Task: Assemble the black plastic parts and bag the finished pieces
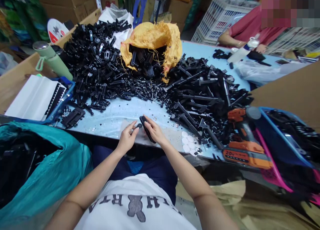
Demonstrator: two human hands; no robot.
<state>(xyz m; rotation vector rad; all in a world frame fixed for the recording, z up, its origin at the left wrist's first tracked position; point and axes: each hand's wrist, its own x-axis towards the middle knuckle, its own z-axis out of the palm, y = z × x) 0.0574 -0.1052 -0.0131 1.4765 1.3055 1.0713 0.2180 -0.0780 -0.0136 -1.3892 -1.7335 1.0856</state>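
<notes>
Clamped in the curled fingers and thumb of the right hand [155,131], a long black piece [147,128], slanted, on the near side of the yellow sack [147,35] at the front edge of a light-blue worktable [117,113]. Pinched between thumb and fingertips of the left hand [127,137], just beside the long piece and likewise on the near side of the sack, a small dark disc-like part [139,125].

Directly before the sack, a scatter of screws and small fittings [150,90]. To its left, a high heap of black clips [100,63]; to its right, a heap of long black parts [200,97]. Right and nearer than the sack, white discs [190,142] laid flat close together, then an orange cordless drill [246,136] and a blue-rimmed basket [282,130] of black parts. Left of the sack, a green bottle [53,58] and a blue tray [71,87] of white sheets; left and nearest the camera, a teal bag [72,160]. Beyond the sack to the right, at the far side, a person in a reddish shirt [250,25], beside a white bottle [243,50].
</notes>
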